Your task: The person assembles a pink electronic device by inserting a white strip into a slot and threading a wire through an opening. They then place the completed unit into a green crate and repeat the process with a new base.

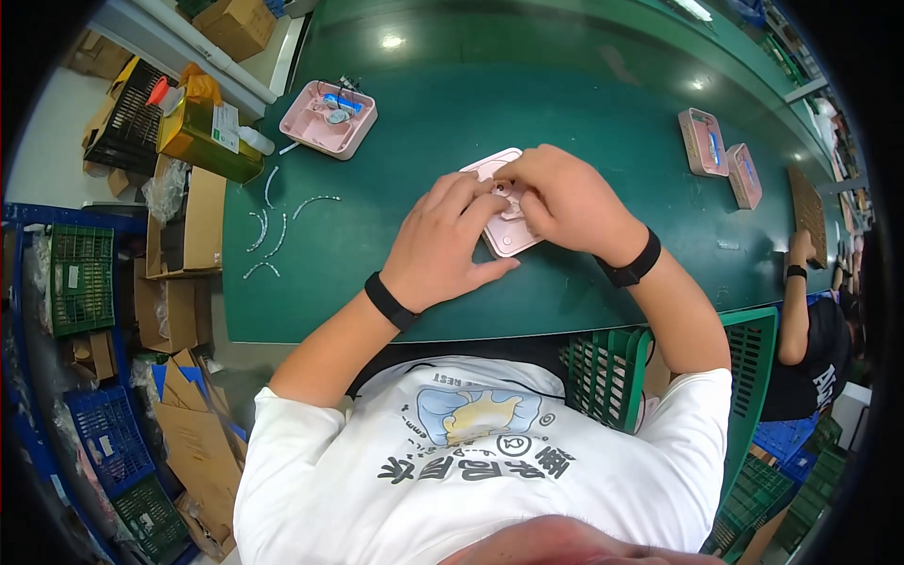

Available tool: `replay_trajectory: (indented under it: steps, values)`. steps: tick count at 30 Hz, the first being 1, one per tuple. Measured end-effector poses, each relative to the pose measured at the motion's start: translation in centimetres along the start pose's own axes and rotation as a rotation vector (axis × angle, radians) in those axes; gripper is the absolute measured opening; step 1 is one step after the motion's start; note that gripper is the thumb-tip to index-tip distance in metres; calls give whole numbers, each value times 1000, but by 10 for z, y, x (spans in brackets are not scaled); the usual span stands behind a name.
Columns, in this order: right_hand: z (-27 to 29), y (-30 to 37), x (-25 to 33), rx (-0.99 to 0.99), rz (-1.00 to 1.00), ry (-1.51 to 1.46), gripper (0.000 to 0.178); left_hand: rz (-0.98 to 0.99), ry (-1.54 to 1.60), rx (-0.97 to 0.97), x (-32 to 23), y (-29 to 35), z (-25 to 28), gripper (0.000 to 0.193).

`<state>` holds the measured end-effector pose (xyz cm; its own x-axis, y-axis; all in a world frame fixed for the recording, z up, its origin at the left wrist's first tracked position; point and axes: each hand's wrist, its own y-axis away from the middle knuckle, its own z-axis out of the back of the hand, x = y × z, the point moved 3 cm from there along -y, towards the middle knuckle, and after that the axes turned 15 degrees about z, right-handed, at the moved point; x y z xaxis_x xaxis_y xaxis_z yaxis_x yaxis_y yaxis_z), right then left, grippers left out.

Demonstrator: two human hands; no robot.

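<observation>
In front of me a pale pink plastic cover (509, 239) with rounded corners lies on the green table. My left hand (441, 237) holds it from the left; its fingers are bent over the cover's inner side and the thumb points out below. My right hand (572, 203) is closed, its fingertips pinched at small fittings near the cover's middle. Whatever is between those fingertips is hidden. To the upper left sits a deeper pink housing (353, 145) with a blue battery (342, 104), a round part and dark wires inside.
Several short pale strips (282, 235) lie on the table (377, 301) at left. Beyond them stands a yellow-green can (202, 137). Two more pink housings (702, 143) sit at right, near a co-worker's arm (796, 311). Close on my right is a green crate (612, 377).
</observation>
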<state>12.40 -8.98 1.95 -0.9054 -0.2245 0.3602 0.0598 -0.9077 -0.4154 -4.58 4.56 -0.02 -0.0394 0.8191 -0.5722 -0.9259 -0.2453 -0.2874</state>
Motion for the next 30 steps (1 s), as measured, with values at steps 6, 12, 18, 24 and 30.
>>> replay_trajectory:
  steps: [6, 12, 18, 24, 30]
  values:
    - [-6, 3, -5, -98, -101, -158, 16, 82, 9, -17, -2, 3, -2, 83]
    - [2, 4, -9, -2, -358, -228, 17, 90, 85, 129, 17, -2, 1, 97]
    - [7, 3, -13, 33, -352, -239, 16, 87, 159, 218, 23, -11, 13, 101]
    - [8, -1, -5, 48, -405, -125, 17, -23, 101, 197, 28, -16, 13, 85]
    - [5, 7, -20, -74, -99, -58, 18, -124, -100, 210, 15, -24, 14, 77]
